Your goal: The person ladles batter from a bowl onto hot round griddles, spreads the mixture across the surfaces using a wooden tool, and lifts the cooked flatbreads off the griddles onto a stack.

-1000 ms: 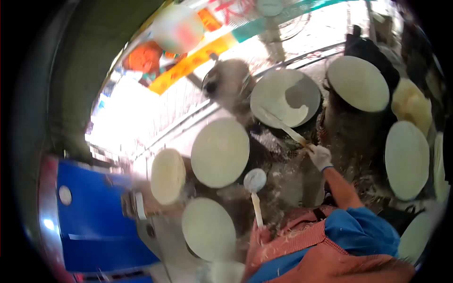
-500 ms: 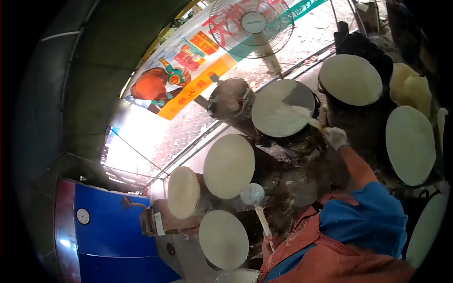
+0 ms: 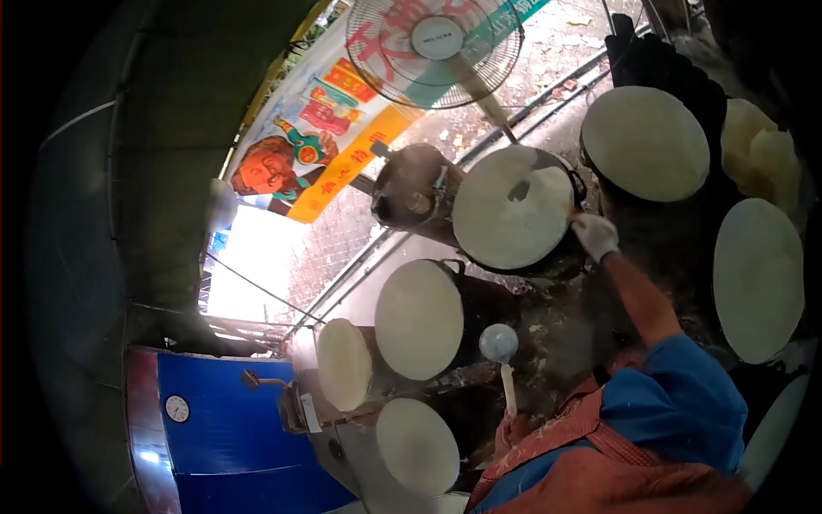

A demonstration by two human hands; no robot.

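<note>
Fingers [image 3: 581, 224] of the right hand [image 3: 598, 237], covered by a white glove, are closed around the brown grip of a spreader [image 3: 570, 212]; no gap is seen between them and the grip. The spreader's blade cannot be told apart from the pale batter [image 3: 501, 218] next to it. That batter is located just to the left of the right fingers, on a round griddle [image 3: 552, 161]. A grey part of the griddle is left bare on its far side, and a small dark patch is enclosed by the batter.

The handle end of a ladle [image 3: 499, 343] is gripped by the left hand [image 3: 512, 431]; its fingers are wrapped around the handle, though partly hidden. The ladle's bowl is held ahead of them, directed away from the body.

A pale round [image 3: 417, 445] is positioned to the left of the left fingers. A larger round [image 3: 418, 319] is set farther ahead. Another batter-covered griddle [image 3: 646, 141] is placed ahead and to the right of the right fingers. A dark pot [image 3: 415, 188] and a fan [image 3: 437, 38] are located well beyond the same fingers, toward the left.
</note>
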